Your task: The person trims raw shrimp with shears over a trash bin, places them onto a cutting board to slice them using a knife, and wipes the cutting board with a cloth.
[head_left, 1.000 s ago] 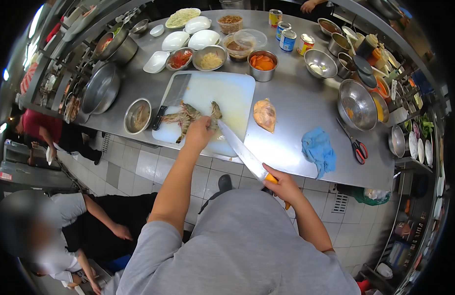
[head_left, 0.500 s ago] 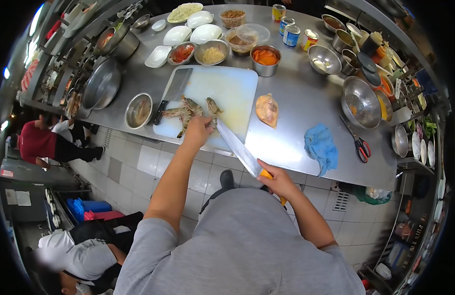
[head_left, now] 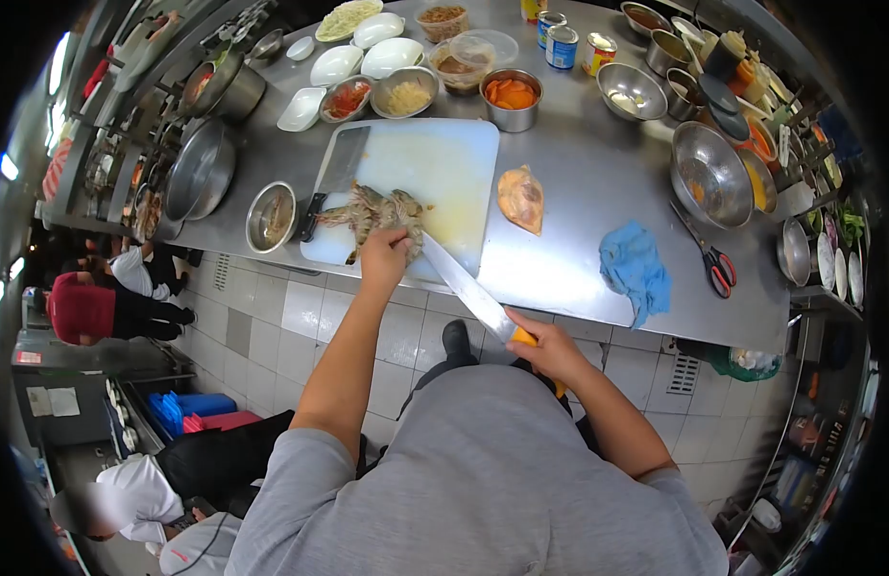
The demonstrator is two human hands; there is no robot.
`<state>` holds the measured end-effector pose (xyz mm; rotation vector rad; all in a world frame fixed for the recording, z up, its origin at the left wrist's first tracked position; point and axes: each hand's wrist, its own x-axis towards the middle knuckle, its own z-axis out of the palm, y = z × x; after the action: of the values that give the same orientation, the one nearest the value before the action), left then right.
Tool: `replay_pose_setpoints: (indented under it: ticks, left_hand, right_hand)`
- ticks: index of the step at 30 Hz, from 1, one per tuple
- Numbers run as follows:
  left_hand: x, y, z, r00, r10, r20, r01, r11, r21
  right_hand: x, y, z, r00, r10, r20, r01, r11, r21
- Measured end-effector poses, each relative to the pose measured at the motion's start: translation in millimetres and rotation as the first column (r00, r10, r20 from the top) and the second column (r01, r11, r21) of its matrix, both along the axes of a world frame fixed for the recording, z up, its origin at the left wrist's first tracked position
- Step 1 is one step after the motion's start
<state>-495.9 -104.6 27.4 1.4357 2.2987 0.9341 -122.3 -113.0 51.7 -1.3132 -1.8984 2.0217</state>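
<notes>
My left hand [head_left: 385,253] is closed at the near edge of the white cutting board [head_left: 454,163], its fingertips pinching a greyish shrimp [head_left: 414,240]. Wrapped round the yellow handle of a long knife [head_left: 473,300] is my right hand [head_left: 552,349]. The blade points up and left, its tip beside the pinched shrimp. Just beyond my left fingers lies a pile of whole shrimp [head_left: 366,207]. A cleaver [head_left: 345,161] with a black handle rests flat along the board's left side. Left of the board stands a small metal bowl [head_left: 272,218] with some contents.
Right of the board are a piece of raw poultry [head_left: 520,200], a blue cloth [head_left: 635,271] and red-handled scissors [head_left: 720,273]. Bowls, a pot of sliced carrots [head_left: 511,96] and cans [head_left: 561,48] line the back. Other people [head_left: 84,307] are at the left.
The view has shifted slightly. The pinched shrimp shows more plainly beside the knife tip, closer to the pile. Both hands keep nearly the same positions.
</notes>
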Motion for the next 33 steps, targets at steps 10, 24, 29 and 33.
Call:
replay_pose_setpoints:
  ticks: [10, 24, 29, 33]
  left_hand:
    - [25.1, -23.1, 7.5, 0.985, 0.138, 0.105, -0.141, 0.99, 0.016]
    - [25.9, -24.8, -10.8, 0.951, 0.232, 0.204, -0.213, 0.97, -0.115]
    - [39.4, -24.2, -20.8, 0.833, 0.345, 0.432, -0.35, 0.934, -0.071]
    - [41.1, -21.6, -28.5, 0.73, 0.387, 0.563, -0.433, 0.899, -0.057]
  right_hand:
    - [-7.5, 0.0, -19.9, 0.999, 0.002, -0.04, -0.003, 0.999, -0.039]
    - [-16.6, -1.9, -31.3, 0.997, -0.011, -0.08, 0.002, 0.994, -0.107]
    - [-20.4, -4.8, -37.5, 0.994, -0.038, -0.102, 0.025, 0.993, -0.119]
    - [-25.9, -7.6, -42.5, 0.995, -0.01, -0.102, 0.013, 0.999, 0.032]
